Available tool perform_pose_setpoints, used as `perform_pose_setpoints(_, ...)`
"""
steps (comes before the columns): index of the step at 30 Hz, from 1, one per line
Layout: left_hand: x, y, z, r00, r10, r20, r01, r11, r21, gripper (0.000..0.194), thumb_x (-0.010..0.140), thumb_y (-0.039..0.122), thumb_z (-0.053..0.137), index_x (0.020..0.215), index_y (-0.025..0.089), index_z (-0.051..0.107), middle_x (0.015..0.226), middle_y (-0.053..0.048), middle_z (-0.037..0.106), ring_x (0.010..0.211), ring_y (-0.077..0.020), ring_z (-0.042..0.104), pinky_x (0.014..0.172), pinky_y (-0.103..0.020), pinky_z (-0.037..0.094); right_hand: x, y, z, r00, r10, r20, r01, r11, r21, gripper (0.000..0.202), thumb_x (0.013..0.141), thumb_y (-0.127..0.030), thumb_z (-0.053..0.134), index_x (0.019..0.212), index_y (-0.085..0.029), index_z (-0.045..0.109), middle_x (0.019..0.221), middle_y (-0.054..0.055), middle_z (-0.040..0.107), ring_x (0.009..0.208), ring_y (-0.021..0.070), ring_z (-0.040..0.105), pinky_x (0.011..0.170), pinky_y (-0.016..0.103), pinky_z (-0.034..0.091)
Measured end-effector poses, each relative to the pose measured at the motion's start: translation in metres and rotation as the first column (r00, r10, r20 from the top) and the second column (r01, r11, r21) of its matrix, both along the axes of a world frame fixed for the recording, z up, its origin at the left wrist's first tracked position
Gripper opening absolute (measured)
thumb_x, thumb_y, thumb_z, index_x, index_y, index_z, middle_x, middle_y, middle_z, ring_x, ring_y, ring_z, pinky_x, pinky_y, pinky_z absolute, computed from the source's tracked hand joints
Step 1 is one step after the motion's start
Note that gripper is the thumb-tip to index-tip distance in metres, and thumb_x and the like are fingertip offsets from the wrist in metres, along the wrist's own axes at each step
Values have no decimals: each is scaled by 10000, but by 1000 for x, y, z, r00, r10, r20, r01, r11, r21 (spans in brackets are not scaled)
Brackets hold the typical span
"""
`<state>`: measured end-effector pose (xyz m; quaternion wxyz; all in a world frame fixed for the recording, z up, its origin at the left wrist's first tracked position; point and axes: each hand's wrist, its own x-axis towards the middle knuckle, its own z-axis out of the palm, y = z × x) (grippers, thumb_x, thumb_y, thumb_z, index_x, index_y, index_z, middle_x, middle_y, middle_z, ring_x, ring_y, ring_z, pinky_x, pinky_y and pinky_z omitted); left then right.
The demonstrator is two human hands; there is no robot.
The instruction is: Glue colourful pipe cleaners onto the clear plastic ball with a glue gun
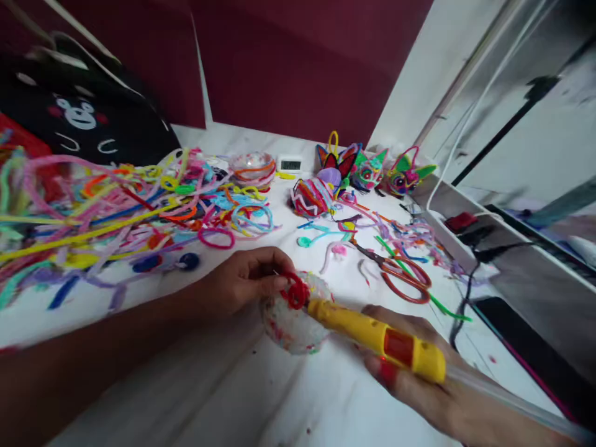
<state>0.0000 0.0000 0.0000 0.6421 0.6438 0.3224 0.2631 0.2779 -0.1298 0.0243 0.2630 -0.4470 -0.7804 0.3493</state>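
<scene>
A: What is the left hand (246, 276) doing?

B: Its grip is pinched on a red coil (295, 293), pressing it against a speckled ball (293, 323) that sits on the white bench (261, 397), near the middle.

A: And the right hand (419, 372)?

B: It is wrapped around a yellow glue pen (377, 335) with an orange button. The pen's tip touches the red coil from the right, and a clear stick runs out of its back end toward the near right corner.

A: What lies around them?

B: A big heap of coloured fuzzy wires (93, 211) spreads over the far left. Red-handled scissors (403, 276) lie just right of the ball. Further back stand three small animal faces (372, 171) made of wire, and a small clock (289, 164) to their left. A black bag (79, 118) sits in the far left corner.
</scene>
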Motion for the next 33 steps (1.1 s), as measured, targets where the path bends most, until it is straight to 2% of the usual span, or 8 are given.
perform_pose_setpoints(5, 0, -3, -2, 1000, -14, 16, 14, 1000, -1, 410, 784, 482, 870, 923, 157, 663, 814, -10, 673, 705, -132, 588, 651, -227, 500, -3, -1, -4, 1000, -7, 7, 7, 998, -59, 118, 1027, -343, 537, 959, -252, 567, 830, 5, 631, 635, 149, 600, 566, 276, 487)
perform_pose_setpoints(9, 1, -3, -1, 1000, -5, 30, 5, 1000, 3, 363, 782, 434, 867, 911, 159, 669, 806, -4, 668, 708, -131, 579, 635, -217, 479, -4, 1, -3, 1000, 0, 21, 1, 998, -57, 99, 1017, -331, 569, 992, -236, 583, 872, 9, 644, 686, 147, 612, 612, 264, 500)
perform_pose_setpoints(12, 2, -2, -1, 1000, -8, 30, 8, 1000, 0, 346, 781, 414, 871, 909, 160, 673, 811, -4, 673, 719, -133, 585, 643, -216, 478, -2, 2, -1, 1000, -2, 16, 4, 995, -96, 118, 1026, -342, 562, 984, -240, 606, 832, 13, 652, 683, 166, 621, 622, 279, 521)
perform_pose_setpoints(17, 0, -2, -2, 999, -14, 43, 14, 1000, -9, 377, 777, 441, 889, 915, 160, 679, 824, -10, 694, 724, -132, 601, 655, -215, 494, 5, 1, -3, 1000, -30, -2, 29, 997, -78, 210, 1034, -427, 576, 966, -260, 685, 799, 29, 670, 712, 208, 653, 697, 330, 579)
perform_pose_setpoints(24, -1, -2, -2, 996, -25, 84, 26, 1000, -11, 312, 795, 382, 896, 909, 169, 699, 812, 9, 704, 736, -121, 624, 668, -201, 489, 13, 3, -6, 999, -37, -31, 31, 983, -179, 298, 1020, -436, 614, 1215, -246, 736, 948, 70, 731, 859, 244, 708, 744, 327, 621)
perform_pose_setpoints(29, 0, -2, 0, 998, -13, 62, 14, 1000, -17, 331, 784, 401, 901, 894, 163, 699, 804, 4, 700, 744, -130, 628, 686, -211, 500, 12, 5, 0, 998, -50, -36, 42, 979, -197, 267, 1013, -441, 624, 1112, -228, 751, 900, 60, 726, 783, 220, 688, 728, 325, 622)
perform_pose_setpoints(33, 0, -1, -6, 998, -4, 69, 4, 1000, -5, 364, 789, 450, 901, 900, 164, 704, 807, -5, 703, 738, -131, 625, 671, -203, 499, 7, 6, 1, 996, -50, -69, 38, 985, -167, 227, 1014, -401, 601, 938, -215, 707, 888, 47, 700, 729, 180, 652, 694, 292, 591)
